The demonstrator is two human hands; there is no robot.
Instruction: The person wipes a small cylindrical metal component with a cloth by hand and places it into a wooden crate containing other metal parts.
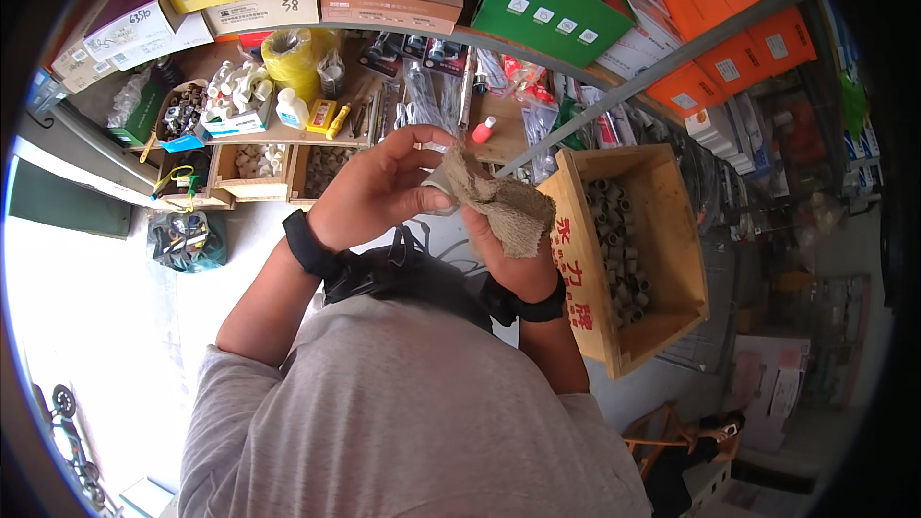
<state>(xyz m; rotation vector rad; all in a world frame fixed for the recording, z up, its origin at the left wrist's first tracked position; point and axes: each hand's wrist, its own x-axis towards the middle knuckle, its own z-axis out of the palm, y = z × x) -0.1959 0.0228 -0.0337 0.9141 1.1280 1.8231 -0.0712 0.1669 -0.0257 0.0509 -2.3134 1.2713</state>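
Note:
Between the thumb and fingers of my left hand (385, 191) is a short grey plastic pipe fitting (437, 187). My right hand (507, 255) grips a brown terry cloth (514, 212), which is bunched against the fitting's right end and hides that part of it. Most of my right hand's fingers are behind the cloth. Just right of that hand stands a wooden crate (687, 230) with red writing on its side. Several grey pipe fittings (615, 230) lie along the crate's left side.
A wooden shelf (288, 131) ahead holds a box of white fittings (237, 97), a white bottle (291, 109) and a small red bottle (483, 131). A metal bar (611, 97) slants across on the right. A seated person (701, 446) is at lower right.

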